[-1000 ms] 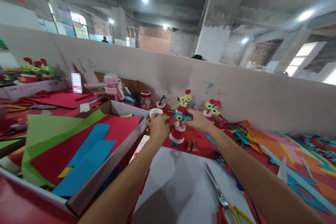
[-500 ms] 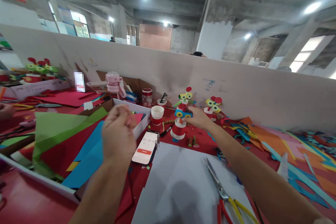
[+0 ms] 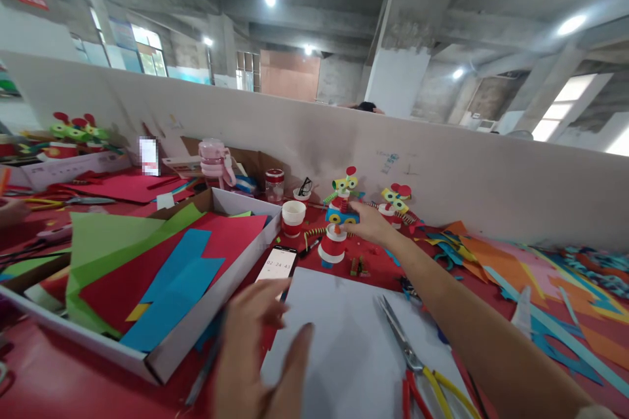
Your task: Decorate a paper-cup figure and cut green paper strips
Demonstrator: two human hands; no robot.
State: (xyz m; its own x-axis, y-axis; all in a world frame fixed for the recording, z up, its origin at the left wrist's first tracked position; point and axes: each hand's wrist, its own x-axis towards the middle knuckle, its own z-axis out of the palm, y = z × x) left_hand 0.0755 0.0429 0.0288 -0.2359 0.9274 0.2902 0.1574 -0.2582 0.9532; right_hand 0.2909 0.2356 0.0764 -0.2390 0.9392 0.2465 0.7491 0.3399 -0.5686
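Near the middle of the table, a red-and-white paper cup figure [image 3: 332, 247] stands upright with a black-and-yellow folded paper arm on its left and a blue piece at its foot. The fingertips of my right hand [image 3: 372, 224] are closed at its upper right side; their exact contact point is partly hidden. Just behind it stands a finished-looking cup figure [image 3: 343, 200] with a yellow eyed head. My left hand [image 3: 260, 347], blurred, is above the left edge of the white board [image 3: 339, 321], fingers apart and nothing in them. It partly covers the phone [image 3: 276, 264] showing a timer.
Scissors [image 3: 410, 353] with red and yellow handles lie on the board. A box [image 3: 181, 347] of coloured paper is at left. A white-and-red cup [image 3: 293, 217], a jar [image 3: 274, 184] and a pink bottle [image 3: 212, 160] stand behind. Paper scraps [image 3: 496, 262] spread at right.
My left hand has come down and toward me from above the box's right side, its closed fingers now spread apart. My right hand stays at the cup figure.
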